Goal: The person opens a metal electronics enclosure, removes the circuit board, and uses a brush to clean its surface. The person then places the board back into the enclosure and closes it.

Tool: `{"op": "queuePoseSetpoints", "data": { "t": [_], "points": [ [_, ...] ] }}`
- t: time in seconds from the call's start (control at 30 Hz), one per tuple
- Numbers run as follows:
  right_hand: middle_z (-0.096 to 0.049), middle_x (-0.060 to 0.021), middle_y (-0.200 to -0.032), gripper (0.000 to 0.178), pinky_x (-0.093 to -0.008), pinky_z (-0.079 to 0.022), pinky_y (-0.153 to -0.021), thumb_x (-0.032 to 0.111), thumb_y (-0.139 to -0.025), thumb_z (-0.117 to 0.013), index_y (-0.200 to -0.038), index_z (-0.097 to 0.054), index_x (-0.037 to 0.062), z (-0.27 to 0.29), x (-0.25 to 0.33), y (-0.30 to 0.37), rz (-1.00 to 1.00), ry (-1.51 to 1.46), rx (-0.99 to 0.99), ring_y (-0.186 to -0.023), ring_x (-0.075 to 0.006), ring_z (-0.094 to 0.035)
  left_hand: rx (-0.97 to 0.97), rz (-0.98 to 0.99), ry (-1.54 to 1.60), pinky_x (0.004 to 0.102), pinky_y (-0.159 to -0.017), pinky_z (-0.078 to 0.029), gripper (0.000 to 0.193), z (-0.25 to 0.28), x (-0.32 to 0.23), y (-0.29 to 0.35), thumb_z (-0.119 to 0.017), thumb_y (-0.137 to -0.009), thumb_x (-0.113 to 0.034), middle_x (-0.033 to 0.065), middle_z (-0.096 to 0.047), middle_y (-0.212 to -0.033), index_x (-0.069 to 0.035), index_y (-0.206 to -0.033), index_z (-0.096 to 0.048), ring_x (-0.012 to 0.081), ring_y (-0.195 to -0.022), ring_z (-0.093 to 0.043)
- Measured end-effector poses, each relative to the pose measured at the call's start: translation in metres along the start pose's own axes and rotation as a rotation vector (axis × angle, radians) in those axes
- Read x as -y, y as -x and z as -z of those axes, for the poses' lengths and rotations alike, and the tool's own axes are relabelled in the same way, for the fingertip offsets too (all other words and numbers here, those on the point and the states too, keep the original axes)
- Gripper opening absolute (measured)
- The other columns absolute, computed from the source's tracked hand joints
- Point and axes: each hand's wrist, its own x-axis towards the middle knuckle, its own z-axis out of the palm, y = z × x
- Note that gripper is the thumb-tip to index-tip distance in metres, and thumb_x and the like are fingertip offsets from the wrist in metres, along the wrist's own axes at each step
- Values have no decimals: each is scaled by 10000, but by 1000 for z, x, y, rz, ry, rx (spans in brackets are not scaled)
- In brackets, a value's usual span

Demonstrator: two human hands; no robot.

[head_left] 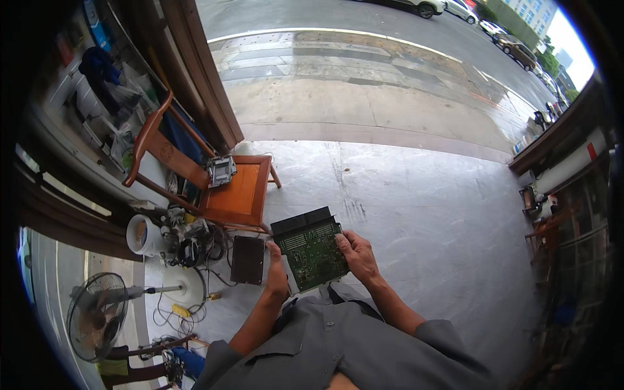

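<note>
A green circuit board [313, 255] with a long black connector block along its far edge is held up in front of my body. My left hand [277, 273] grips its left side, where a strip of silvery metal shows by the palm. On the opposite edge my right hand [357, 254] has its thumb on top of the board and its fingers underneath, partly hidden. Below and left of the board, a flat dark rectangular plate [247, 260] lies low beside a tangle of cables.
A wooden chair [237, 198] at the left carries a silvery metal housing [221, 171]. Near it are a white bucket [144, 235], a standing fan [99, 316] and a yellow power strip [181, 311] with loose cords. Beyond the pale floor [416, 214], a doorway opens onto pavement and parked cars.
</note>
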Motion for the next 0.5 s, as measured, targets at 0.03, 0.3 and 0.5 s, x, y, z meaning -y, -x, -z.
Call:
{"op": "queuePoseSetpoints", "data": {
  "t": [0.03, 0.3, 0.5],
  "points": [
    [-640, 36, -886, 328, -206, -457, -703, 305, -1060, -539, -1113, -641, -3, 4, 6, -19, 4, 32, 18, -780, -30, -533, -45, -16, -17, 396, -1012, -520, 875, -6, -2, -10, -257, -966, -743, 151, -562, -1374, -46, -1475, -403, 266, -1196, -610],
    [-651, 33, -888, 413, -224, -462, -691, 394, -1068, -487, -1032, -660, 21, -7, -4, -139, -313, -20, 318, -754, -28, -541, -271, -88, 80, 323, -1099, -422, 850, 19, 8, -59, -234, -1004, -686, 99, -446, -1479, -36, -1552, -256, 182, -1313, -484],
    [-641, 32, -873, 435, -221, -446, -703, 417, -1054, -519, -992, -680, 18, -39, -18, -230, -418, 106, 404, -773, -35, -525, -351, -97, 262, 347, -1089, -445, 860, 17, -45, -107, -243, -988, -709, 112, -464, -1473, -53, -1544, -286, 206, -1305, -503]
  ]
}}
